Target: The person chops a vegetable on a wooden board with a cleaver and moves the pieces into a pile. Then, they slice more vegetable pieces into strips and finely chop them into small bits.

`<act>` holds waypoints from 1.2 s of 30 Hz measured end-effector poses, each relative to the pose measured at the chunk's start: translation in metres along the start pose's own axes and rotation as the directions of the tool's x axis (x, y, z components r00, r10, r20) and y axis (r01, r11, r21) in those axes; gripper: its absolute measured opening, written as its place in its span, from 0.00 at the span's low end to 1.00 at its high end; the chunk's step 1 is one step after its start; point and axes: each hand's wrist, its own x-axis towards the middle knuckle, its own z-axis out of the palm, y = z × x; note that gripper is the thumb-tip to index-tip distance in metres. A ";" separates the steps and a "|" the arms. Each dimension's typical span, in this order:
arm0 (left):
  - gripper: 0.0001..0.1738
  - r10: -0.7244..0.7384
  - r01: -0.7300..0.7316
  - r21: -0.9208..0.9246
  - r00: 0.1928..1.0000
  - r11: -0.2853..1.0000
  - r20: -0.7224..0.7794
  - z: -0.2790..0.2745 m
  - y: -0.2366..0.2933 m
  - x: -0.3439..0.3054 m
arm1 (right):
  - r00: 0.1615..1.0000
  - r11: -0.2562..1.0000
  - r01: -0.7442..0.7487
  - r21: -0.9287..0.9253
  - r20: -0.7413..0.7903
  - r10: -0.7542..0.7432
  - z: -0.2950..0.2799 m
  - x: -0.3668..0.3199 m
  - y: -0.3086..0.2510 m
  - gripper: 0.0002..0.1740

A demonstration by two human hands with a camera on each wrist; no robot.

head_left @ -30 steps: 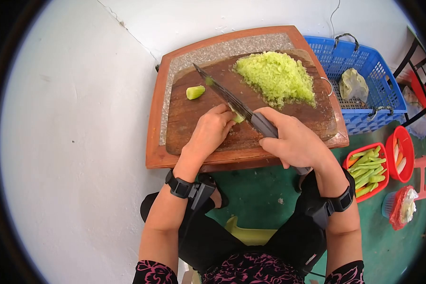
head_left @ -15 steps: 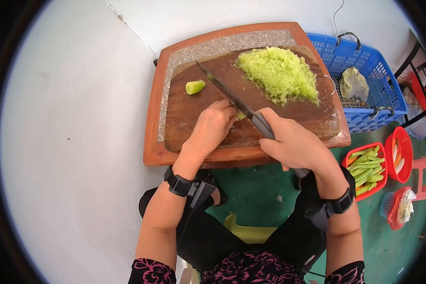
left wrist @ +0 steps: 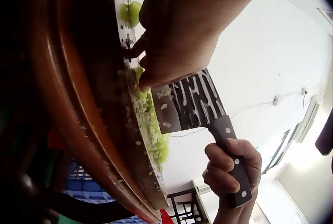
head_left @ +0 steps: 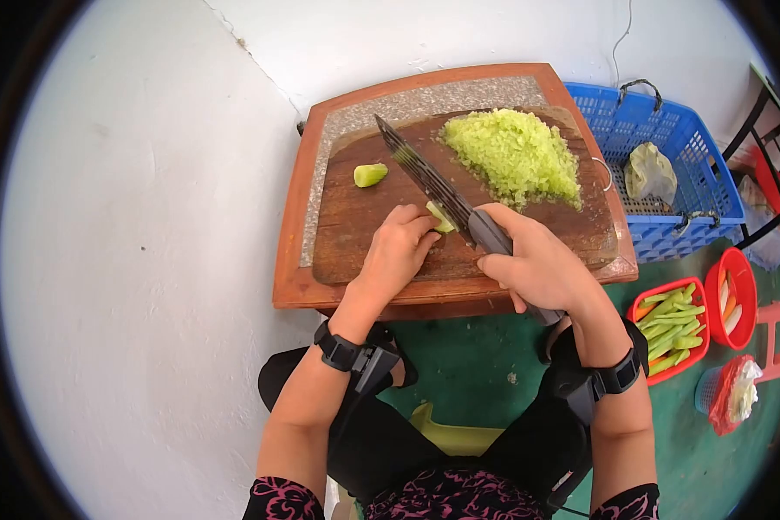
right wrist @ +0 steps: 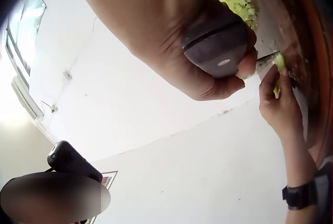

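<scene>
A dark wooden chopping board (head_left: pixel 364 234) lies on a small wooden table (head_left: pixel 296 286). My left hand (head_left: pixel 400 247) holds down a small green vegetable piece (head_left: pixel 440 217) with curled fingers. My right hand (head_left: pixel 537 264) grips the dark handle of a cleaver (head_left: pixel 425 182), its blade raised just above that piece and pointing to the far left. In the left wrist view the cleaver (left wrist: pixel 190 101) stands beside my left fingers (left wrist: pixel 143 75). A heap of finely chopped green vegetable (head_left: pixel 516 156) sits at the board's far right. A loose green stub (head_left: pixel 370 174) lies at the far left.
A blue plastic crate (head_left: pixel 667 147) with a bag inside stands right of the table. On the green floor are a red basket of green beans (head_left: pixel 672 329), a red tub (head_left: pixel 730 290) and a small basket (head_left: pixel 730 390). White wall lies left and behind.
The cleaver has lifted off the piece after a cut, and my left hand has stayed on the piece. The head view has shifted slightly.
</scene>
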 end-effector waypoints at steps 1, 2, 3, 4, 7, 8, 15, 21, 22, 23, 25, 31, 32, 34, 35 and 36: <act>0.10 0.003 -0.003 0.011 1.000 1.000 -0.003 0.002 -0.001 0.000 | 1.000 1.000 0.000 -0.025 0.003 0.000 0.001 -0.002 -0.002 0.23; 0.10 0.007 -0.007 0.022 1.000 1.000 -0.005 0.003 -0.001 0.000 | 1.000 0.999 0.000 -0.037 0.003 0.000 0.002 -0.003 -0.001 0.23; 0.09 -0.002 0.001 0.038 1.000 0.999 0.009 0.002 -0.001 0.001 | 1.000 0.999 0.000 -0.049 0.001 0.000 0.004 -0.003 -0.001 0.23; 0.09 -0.010 0.009 0.053 1.000 0.999 0.025 0.002 0.000 0.001 | 1.000 0.998 -0.001 -0.061 -0.001 0.000 0.004 -0.004 -0.001 0.24; 0.08 -0.004 0.002 0.066 0.999 0.998 0.034 0.002 0.000 0.003 | 1.000 0.990 -0.001 -0.143 -0.014 -0.001 0.004 -0.005 -0.003 0.24; 0.07 0.001 -0.003 0.066 1.000 0.998 0.030 0.002 0.000 0.003 | 1.000 0.988 -0.005 -0.152 -0.013 0.003 0.004 -0.005 -0.003 0.24; 0.06 -0.006 0.003 0.095 1.000 0.995 0.030 0.002 0.000 0.005 | 0.999 0.985 -0.033 -0.167 -0.034 0.027 0.005 -0.010 -0.009 0.25; 0.06 -0.004 0.002 0.078 1.000 0.997 0.023 0.000 0.002 0.006 | 0.999 0.990 -0.035 -0.138 -0.017 0.033 0.006 -0.011 -0.013 0.24; 0.06 -0.008 0.006 0.077 1.000 0.997 0.029 0.000 0.002 0.006 | 0.999 0.989 -0.042 -0.140 -0.010 0.041 0.006 -0.011 -0.013 0.24; 0.06 -0.013 0.010 0.077 0.999 0.997 0.035 0.000 0.002 0.006 | 0.999 0.987 -0.043 -0.154 -0.016 0.041 0.006 -0.011 -0.013 0.24; 0.06 -0.009 0.006 0.075 0.999 0.997 0.032 0.000 0.002 0.006 | 0.999 0.982 -0.041 -0.182 -0.024 0.037 0.008 -0.009 -0.011 0.24; 0.05 0.013 -0.017 0.096 0.999 0.995 0.041 -0.001 0.001 0.007 | 0.997 0.982 0.030 -0.189 -0.065 -0.043 0.009 -0.005 0.004 0.26; 0.05 0.018 -0.022 0.099 0.999 0.995 0.043 -0.001 0.000 0.007 | 0.998 0.980 0.010 -0.201 -0.063 -0.023 0.009 -0.006 0.000 0.25; 0.05 0.024 -0.028 0.093 0.999 0.995 0.037 -0.001 -0.001 0.008 | 0.998 0.974 -0.029 -0.225 -0.061 0.016 0.008 -0.010 -0.010 0.25; 0.05 0.027 -0.030 0.089 0.999 0.996 0.033 -0.001 -0.001 0.008 | 0.998 0.971 -0.005 -0.240 -0.064 -0.011 0.009 -0.010 -0.008 0.25; 0.05 0.024 -0.027 0.087 0.999 0.996 0.035 -0.001 0.000 0.007 | 0.997 0.967 0.021 -0.256 -0.068 -0.040 0.009 -0.009 -0.004 0.25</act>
